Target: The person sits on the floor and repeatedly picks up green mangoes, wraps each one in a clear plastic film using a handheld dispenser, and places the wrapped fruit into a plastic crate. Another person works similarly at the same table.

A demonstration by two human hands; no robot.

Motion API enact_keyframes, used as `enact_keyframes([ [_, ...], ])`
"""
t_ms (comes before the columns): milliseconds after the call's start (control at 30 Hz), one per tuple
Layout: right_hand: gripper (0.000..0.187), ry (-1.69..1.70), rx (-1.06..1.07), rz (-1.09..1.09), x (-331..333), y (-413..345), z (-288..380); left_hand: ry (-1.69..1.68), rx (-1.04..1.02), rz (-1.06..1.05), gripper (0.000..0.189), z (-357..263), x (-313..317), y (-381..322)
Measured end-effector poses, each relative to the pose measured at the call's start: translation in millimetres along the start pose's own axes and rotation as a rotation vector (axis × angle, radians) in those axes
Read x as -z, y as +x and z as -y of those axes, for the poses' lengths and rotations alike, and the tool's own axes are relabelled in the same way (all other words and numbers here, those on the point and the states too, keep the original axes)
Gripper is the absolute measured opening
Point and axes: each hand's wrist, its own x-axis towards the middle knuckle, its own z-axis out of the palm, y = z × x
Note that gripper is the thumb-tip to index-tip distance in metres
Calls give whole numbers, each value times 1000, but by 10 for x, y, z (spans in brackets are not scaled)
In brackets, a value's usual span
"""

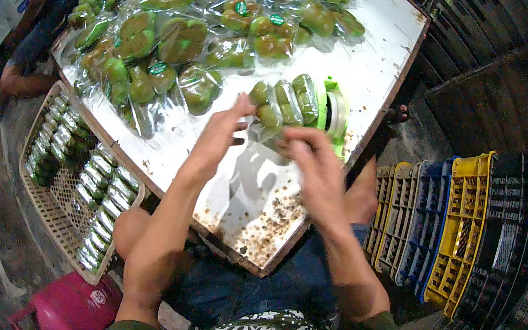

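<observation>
Wrapped packs of round green-brown fruit (289, 102) stand in a short row on the white tabletop (379, 44), beside a bright green tape dispenser (335, 117) with a tape roll. My left hand (220, 130) is at the row's left end, fingers apart, fingertips near the nearest pack; whether it touches is unclear. My right hand (312, 164), blurred, has curled fingers just below the row and beside the dispenser; what lies between its fingers cannot be made out. Many more fruit packs in clear film (183, 40) cover the table's far and left parts, some with green round stickers.
A beige plastic crate (56, 200) of wrapped packs stands below the table's left edge, near a magenta container (73, 308). Upright yellow (461, 235), blue and black crates stand at right. Another person's arm and leg (56, 16) show at upper left.
</observation>
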Motion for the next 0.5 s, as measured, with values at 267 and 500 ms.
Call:
enact_keyframes([
  [267, 70, -842, 339, -73, -1859, 1043, -858, -30, -212, -725, 71, -56, 788, -551],
  [500, 38, -751, 108, 162, -1645, 1576, -818, 33, -251, -708, 51, 81, 1011, -1073],
])
